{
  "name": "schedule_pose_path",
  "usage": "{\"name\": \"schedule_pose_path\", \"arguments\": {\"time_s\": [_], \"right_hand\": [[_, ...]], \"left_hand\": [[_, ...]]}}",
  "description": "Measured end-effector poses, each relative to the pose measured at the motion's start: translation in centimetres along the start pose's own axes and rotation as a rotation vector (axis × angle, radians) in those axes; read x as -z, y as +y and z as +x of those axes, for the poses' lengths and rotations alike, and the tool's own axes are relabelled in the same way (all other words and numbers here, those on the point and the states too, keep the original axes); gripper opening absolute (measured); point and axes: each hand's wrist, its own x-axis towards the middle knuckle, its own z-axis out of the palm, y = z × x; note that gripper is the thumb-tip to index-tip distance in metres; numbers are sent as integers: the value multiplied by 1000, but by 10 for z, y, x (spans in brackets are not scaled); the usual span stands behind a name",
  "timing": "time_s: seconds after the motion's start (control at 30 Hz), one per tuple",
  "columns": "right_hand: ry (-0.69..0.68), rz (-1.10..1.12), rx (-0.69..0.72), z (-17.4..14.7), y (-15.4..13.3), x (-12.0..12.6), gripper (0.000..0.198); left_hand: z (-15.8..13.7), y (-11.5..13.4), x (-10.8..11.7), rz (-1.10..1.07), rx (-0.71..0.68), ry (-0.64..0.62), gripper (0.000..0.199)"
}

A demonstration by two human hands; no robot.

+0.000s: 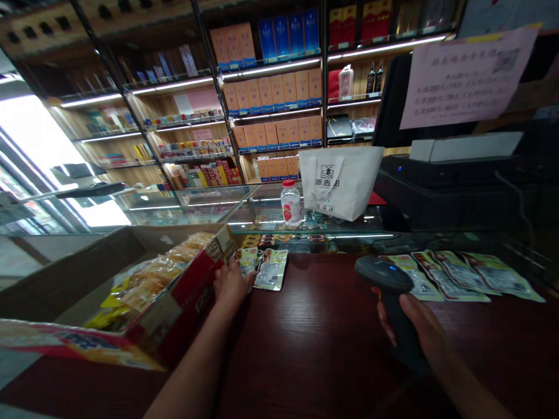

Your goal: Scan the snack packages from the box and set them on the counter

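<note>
Currently, right hand [414, 326] wraps its fingers around the handle of a dark barcode scanner [386, 285], held above the dark wooden counter [314, 337]. Left hand [229, 284] rests fingers-down on snack packets [264, 267] lying beside a red display box [192, 285]; grip unclear.

Bottle [290, 202] left of bag [345, 180], both behind packets [271, 269] on counter [323, 337].

dark wooden counter [323, 326], snack packets [454, 273], carton [192, 291]
</note>
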Motion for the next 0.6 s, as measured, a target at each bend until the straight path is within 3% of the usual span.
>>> {"name": "schedule_pose_path", "arguments": {"time_s": [0.3,0.5,0.6], "right_hand": [[-35,-33,-4,0,6,1,50],[-32,-67,-9,-1,7,2,49],[-53,-52,-20,-1,6,2,50]], "left_hand": [[-5,1,9,-15,34,-13,96],[-3,-5,15,-107,45,18,88],[1,-13,18,-244,60,21,75]]}}
